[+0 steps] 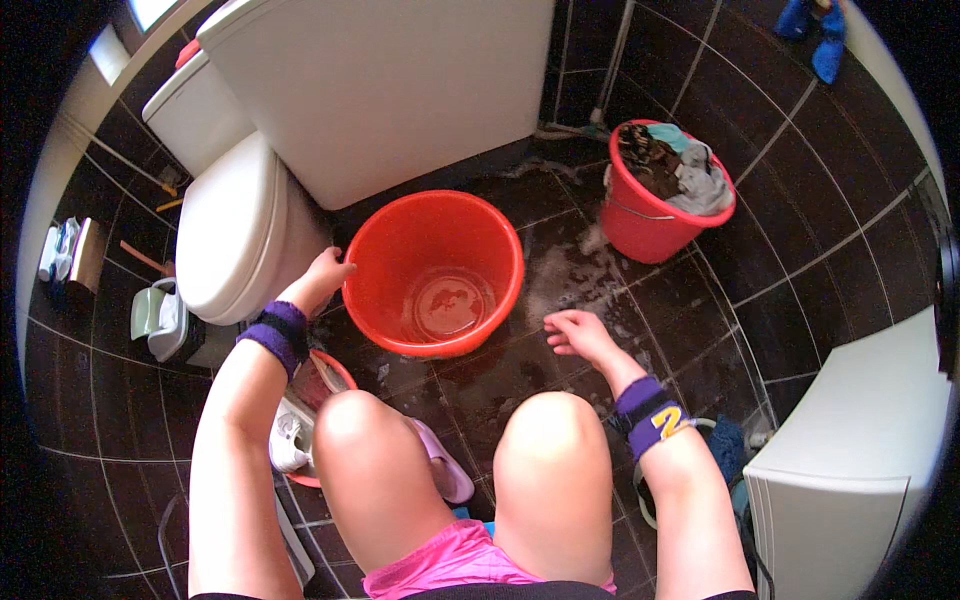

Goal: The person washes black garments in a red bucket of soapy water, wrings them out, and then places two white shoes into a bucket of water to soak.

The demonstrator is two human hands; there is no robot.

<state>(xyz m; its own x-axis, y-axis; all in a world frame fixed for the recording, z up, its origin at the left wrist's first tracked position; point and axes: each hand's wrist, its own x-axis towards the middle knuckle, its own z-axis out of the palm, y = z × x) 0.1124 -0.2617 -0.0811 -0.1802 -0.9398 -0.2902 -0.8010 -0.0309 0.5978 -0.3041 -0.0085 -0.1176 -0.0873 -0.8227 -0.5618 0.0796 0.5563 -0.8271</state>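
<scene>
A large red plastic basin (pixel 433 270) stands on the dark tiled floor in front of me, with a little water or wet residue at its bottom. My left hand (pixel 330 271) is at the basin's left rim, fingers close to it; whether it touches or grips the rim is hard to tell. My right hand (pixel 576 334) hovers to the right of the basin over the wet floor, fingers loosely bent, holding nothing. Farther back on the right, a pinkish-red bucket (pixel 652 225) with a wire handle is filled with clothes (pixel 694 176). Both wrists wear purple wristbands.
A closed white toilet (pixel 225 225) is at the left, beside a large white panel (pixel 405 82). A red basin holding a white shoe (pixel 289 442) sits near my left knee. At the right are a white appliance (pixel 840 450) and a pale container with blue cloth (pixel 726 442). The floor tiles (pixel 570 289) look wet.
</scene>
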